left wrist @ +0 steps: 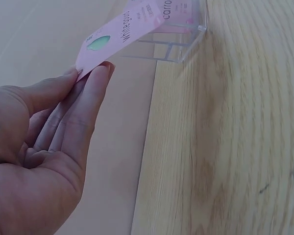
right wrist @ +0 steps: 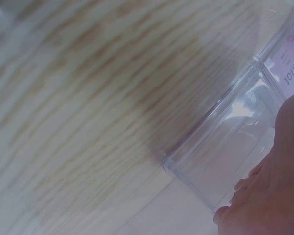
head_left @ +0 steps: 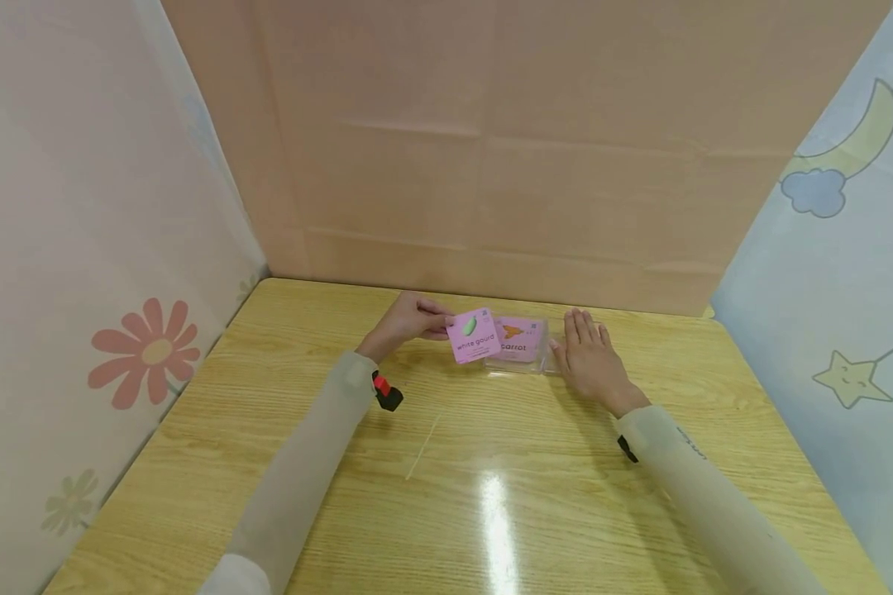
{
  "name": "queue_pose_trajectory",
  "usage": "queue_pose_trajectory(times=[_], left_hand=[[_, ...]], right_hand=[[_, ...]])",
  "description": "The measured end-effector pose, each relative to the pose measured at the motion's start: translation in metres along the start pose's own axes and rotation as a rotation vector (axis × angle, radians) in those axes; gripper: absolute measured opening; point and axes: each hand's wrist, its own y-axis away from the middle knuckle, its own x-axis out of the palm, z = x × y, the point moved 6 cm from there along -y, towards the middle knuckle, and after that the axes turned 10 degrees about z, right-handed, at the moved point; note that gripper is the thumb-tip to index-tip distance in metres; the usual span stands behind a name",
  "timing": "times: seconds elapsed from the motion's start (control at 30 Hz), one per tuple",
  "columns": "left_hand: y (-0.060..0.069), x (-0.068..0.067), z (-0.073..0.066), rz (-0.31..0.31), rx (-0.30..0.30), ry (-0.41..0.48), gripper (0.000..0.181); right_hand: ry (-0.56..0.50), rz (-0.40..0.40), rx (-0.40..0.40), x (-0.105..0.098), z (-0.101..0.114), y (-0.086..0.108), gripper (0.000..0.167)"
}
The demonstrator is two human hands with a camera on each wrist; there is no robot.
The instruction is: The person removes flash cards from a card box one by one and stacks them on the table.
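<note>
Between thumb and fingers, my left hand (head_left: 415, 317) pinches a pink card (head_left: 473, 335) by its left edge; it reads "white gourd" and bears a green gourd picture. Its right side overlaps a clear plastic box (head_left: 516, 368), where a pink "carrot" card (head_left: 522, 337) lies. Joined to that box on the right is a second clear compartment (right wrist: 220, 152), see-through in the right wrist view. My right hand (head_left: 592, 360) rests over this compartment with fingers stretched out and grips nothing visible. In the left wrist view the white gourd card (left wrist: 118, 36) tilts up from the fingertips.
The wooden table (head_left: 357, 512) stretches toward me beneath both arms. A beige sheet (head_left: 484, 165) stands along the back edge. Patterned curtains hang on the left (head_left: 67, 207) and right (head_left: 848, 273). A thin pale strip (head_left: 422, 448) marks the tabletop.
</note>
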Motion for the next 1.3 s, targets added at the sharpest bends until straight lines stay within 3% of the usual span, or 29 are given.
queue_pose_trajectory(times=[0.3, 0.97, 1.3], left_hand=[[0.006, -0.004, 0.005, 0.020, 0.025, -0.001, 0.023], [0.012, -0.017, 0.033, 0.061, -0.087, -0.033, 0.025], [0.015, -0.022, 0.035, 0.072, -0.115, -0.082, 0.026]], right_hand=[[-0.002, -0.012, -0.005, 0.000, 0.001, 0.000, 0.073], [0.001, 0.010, -0.001, 0.001, 0.001, 0.002, 0.075], [-0.007, -0.020, -0.003, 0.002, 0.001, 0.000, 0.074]])
